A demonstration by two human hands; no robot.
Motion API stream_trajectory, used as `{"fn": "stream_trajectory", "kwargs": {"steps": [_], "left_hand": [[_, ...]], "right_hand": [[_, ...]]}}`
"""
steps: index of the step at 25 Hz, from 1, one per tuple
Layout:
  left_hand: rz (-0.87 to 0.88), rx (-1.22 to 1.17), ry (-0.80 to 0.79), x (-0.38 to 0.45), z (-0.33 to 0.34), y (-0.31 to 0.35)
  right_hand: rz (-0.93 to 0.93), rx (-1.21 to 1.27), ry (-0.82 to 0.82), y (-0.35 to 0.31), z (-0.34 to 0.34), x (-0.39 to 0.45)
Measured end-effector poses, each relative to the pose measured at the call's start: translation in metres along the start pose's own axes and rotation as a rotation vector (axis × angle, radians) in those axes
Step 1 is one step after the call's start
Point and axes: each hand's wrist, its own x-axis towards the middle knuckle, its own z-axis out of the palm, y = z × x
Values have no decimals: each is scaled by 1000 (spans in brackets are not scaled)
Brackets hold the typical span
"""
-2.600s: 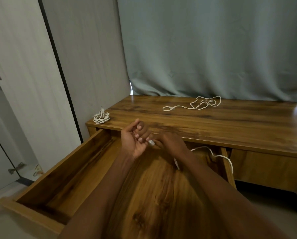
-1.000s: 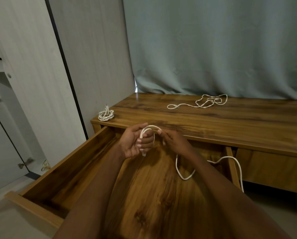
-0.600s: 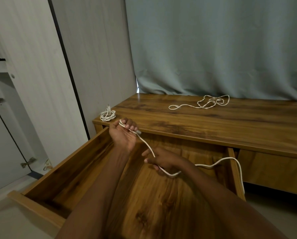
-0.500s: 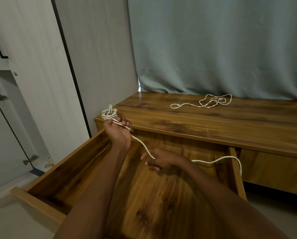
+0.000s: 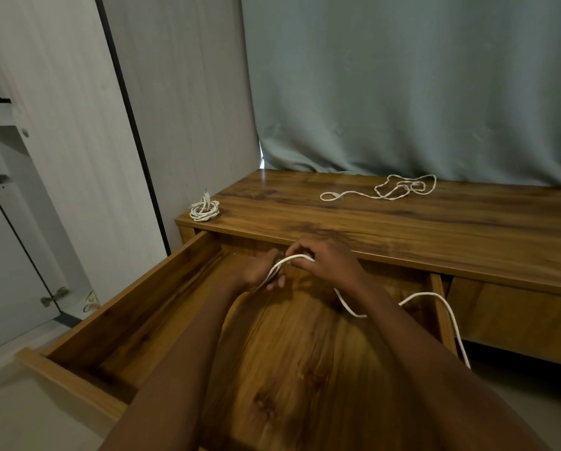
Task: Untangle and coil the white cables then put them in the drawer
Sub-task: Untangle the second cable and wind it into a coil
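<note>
Both hands meet over the open wooden drawer, just in front of the cabinet top. My left hand grips one end of a white cable. My right hand pinches the same cable, bending a loop across the left fingers. The rest of this cable trails under my right wrist, arches over the drawer's right wall and hangs toward the floor. A coiled white cable rests on the top's left corner. A loose tangled white cable lies at the back near the curtain.
The wooden cabinet top spans the right half. A grey-green curtain hangs behind it. A pale wardrobe panel with a hinged door stands to the left of the drawer. Grey floor shows at the lower corners.
My hands were apart with the cable stretched between them; now they have come together again and a fresh loop lies over my left fingers. The hanging slack has shortened.
</note>
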Motion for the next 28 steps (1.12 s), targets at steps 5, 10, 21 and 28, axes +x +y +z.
{"fn": "stream_trajectory", "kwargs": {"steps": [5,10,21,28], "left_hand": [[-21,-490,-484,-13,4,21],[170,-1019,-644,-23,-8,27],[610,-1758,332,-19,-26,25],[265,-1173,873,-8,-33,11]], "right_hand": [[187,-115,35,23,-6,0],[236,-153,-69,28,-2,-1],[-9,-495,-238,1,29,-3],[-164,-237,-275,-35,53,-9]]}}
